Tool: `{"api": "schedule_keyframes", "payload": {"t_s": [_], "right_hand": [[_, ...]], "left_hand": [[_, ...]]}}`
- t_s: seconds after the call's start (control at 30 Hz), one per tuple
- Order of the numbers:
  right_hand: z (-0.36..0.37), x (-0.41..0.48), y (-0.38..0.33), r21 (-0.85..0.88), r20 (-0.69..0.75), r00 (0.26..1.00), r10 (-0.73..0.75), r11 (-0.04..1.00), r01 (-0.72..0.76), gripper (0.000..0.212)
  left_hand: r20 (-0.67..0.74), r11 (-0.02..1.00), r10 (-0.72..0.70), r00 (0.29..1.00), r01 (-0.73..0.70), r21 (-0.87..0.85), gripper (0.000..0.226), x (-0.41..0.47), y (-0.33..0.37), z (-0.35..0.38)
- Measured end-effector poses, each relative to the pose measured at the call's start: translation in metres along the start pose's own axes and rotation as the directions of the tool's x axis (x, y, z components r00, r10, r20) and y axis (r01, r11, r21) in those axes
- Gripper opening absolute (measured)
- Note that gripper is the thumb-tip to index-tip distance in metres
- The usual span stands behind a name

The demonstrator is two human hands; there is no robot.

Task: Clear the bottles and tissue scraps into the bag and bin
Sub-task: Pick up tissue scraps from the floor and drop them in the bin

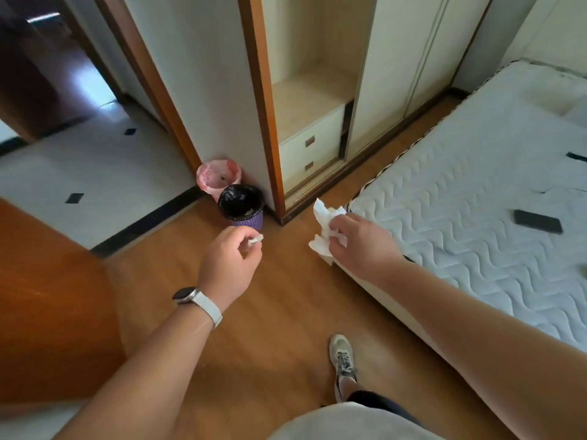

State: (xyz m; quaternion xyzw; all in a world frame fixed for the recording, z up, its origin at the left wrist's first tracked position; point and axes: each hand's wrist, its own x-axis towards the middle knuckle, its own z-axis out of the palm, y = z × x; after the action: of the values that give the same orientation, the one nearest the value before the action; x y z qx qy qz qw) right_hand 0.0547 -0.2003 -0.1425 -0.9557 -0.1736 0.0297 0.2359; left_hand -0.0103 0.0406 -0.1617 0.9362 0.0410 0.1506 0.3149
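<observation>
A small crumpled white tissue scrap is pinched in the left hand fingers, and larger white tissue sheets are gripped by the right hand, near the black-lined purple plastic bin

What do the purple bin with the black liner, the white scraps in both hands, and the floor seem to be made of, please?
The purple bin looks like moulded plastic: its wall has a perforated weave pattern. Its black liner seems thin glossy plastic film, folded over the rim. The white scraps in the left hand and the right hand look like soft, crumpled matte tissue paper. The floor appears to be wood or wood-look laminate with a slight sheen.
</observation>
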Motion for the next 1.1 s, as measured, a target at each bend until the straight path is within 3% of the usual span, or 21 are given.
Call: {"api": "schedule_keyframes", "payload": {"t_s": [0.33, 0.57, 0.7, 0.83, 1.1], "right_hand": [[-0.013, 0.147, 0.043, 0.082, 0.078, 0.988, -0.133, 0.989, 0.127, 0.028], [0.004, 0.212, 0.025, 0.121, 0.127, 0.965, -0.231, 0.969, 0.216, 0.026], [0.027, 0.242, 0.004, 0.119, 0.153, 0.94, -0.305, 0.95, 0.289, 0.026], [0.051, 0.279, -0.027, 0.059, 0.239, 0.901, -0.363, 0.931, 0.36, 0.029], [0.096, 0.361, -0.105, 0.008, 0.217, 0.94, -0.264, 0.963, 0.269, 0.026]], "left_hand": [[-0.051, 0.99, -0.122, 0.991, 0.125, 0.061, 0.011, 0.108, 0.014, 0.029], [-0.097, 0.951, -0.285, 0.954, 0.294, 0.096, 0.012, 0.131, -0.01, 0.015], [-0.123, 0.925, -0.361, 0.924, 0.372, 0.076, 0.014, 0.143, -0.043, 0.002], [-0.156, 0.932, -0.343, 0.926, 0.357, 0.07, 0.013, 0.16, -0.086, -0.01], [-0.095, 0.94, -0.341, 0.935, 0.341, -0.016, 0.013, 0.233, -0.206, -0.036]]}}
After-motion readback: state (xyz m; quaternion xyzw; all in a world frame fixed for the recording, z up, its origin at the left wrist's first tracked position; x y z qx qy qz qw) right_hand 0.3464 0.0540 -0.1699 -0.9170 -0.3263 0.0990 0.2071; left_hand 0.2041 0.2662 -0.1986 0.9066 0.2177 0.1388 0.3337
